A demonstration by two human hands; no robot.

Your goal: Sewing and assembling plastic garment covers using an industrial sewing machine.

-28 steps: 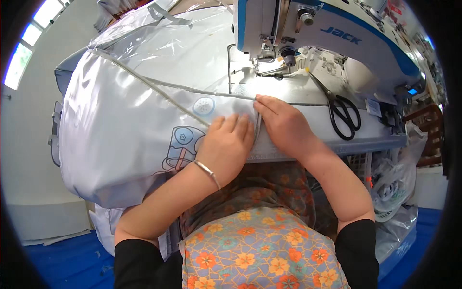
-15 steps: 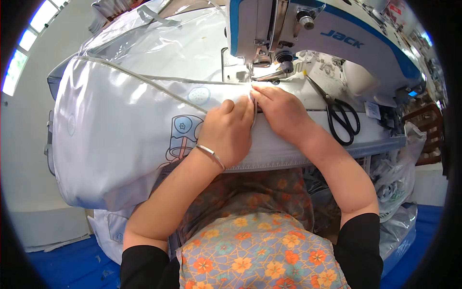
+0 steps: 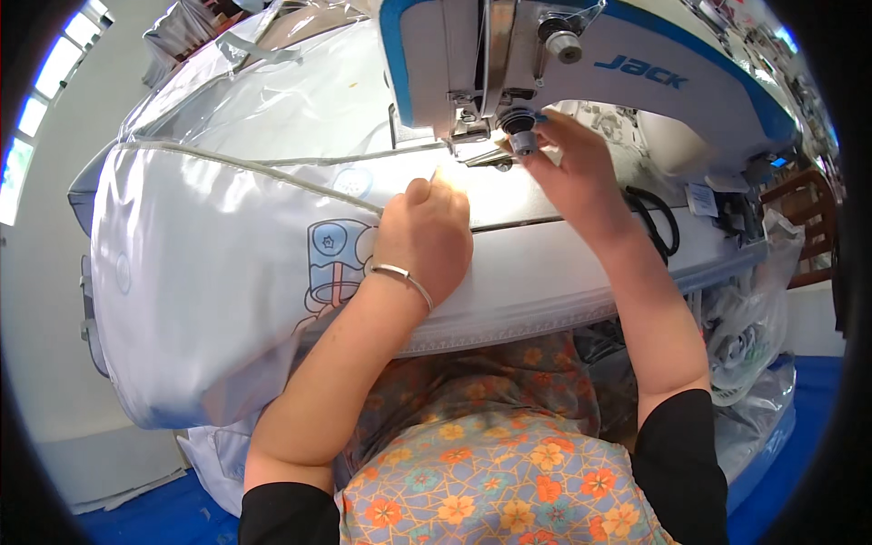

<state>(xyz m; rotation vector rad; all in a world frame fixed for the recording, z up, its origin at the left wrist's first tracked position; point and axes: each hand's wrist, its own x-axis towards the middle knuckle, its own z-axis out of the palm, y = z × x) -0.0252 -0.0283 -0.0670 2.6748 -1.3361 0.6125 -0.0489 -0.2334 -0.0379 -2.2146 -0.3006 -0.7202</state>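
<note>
My left hand (image 3: 425, 238), with a silver bangle at the wrist, is closed on the edge of a shiny white printed fabric piece (image 3: 209, 272), just in front of the sewing machine's (image 3: 454, 68) needle area. The piece bears blue cartoon prints and grey piping, and it drapes over the table's left front. My right hand (image 3: 586, 177) is raised at the machine head, beside a dark-and-silver round knob (image 3: 520, 132). Its fingers are bent around the knob's right side. The knob partly hides the fingertips, so what they grip is unclear. A lamp brightens the bed under the needle.
Black-handled scissors (image 3: 658, 218) lie right of my right forearm, mostly hidden by it. Clear plastic sheeting (image 3: 300, 86) spreads behind the fabric. A clear plastic bag (image 3: 749, 327) hangs at the right table end, near a brown chair (image 3: 804, 213).
My right hand has let go of the fabric edge and moved up and right to the knob. My left hand stays on the fabric, a little left. The view has shifted slightly.
</note>
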